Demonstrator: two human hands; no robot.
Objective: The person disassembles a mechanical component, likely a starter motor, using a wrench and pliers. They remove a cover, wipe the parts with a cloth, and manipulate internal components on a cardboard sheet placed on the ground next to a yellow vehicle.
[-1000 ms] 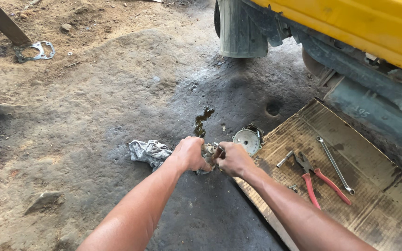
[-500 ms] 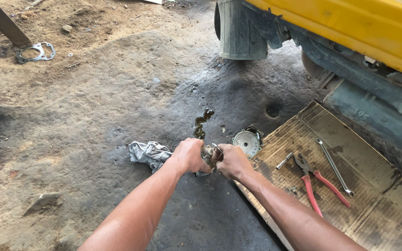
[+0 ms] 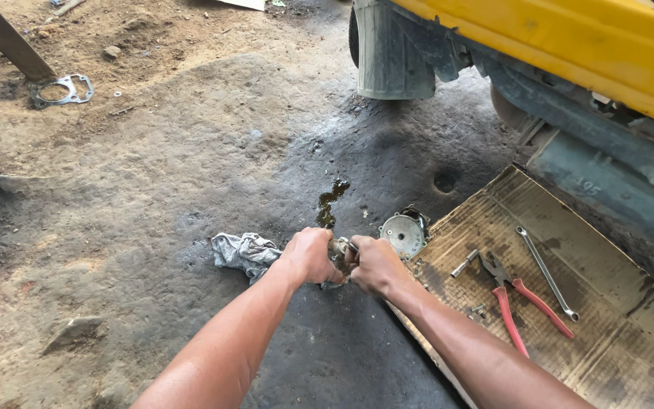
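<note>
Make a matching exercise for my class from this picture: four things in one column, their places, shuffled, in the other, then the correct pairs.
Things:
1. pliers
2. grey rag
3. round metal cover
4. flat gasket

Places:
A. far off on the dirt, upper left
B. on the cardboard, beside a spanner
C. on the ground, just outside the left hand
D. at the cardboard's edge, beyond the right hand

Pairs: 1-B, 2-C, 3-D, 4-A

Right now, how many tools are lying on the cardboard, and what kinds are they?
Pliers: 1
Wrench: 1
Small metal bit: 1
Total: 3
</note>
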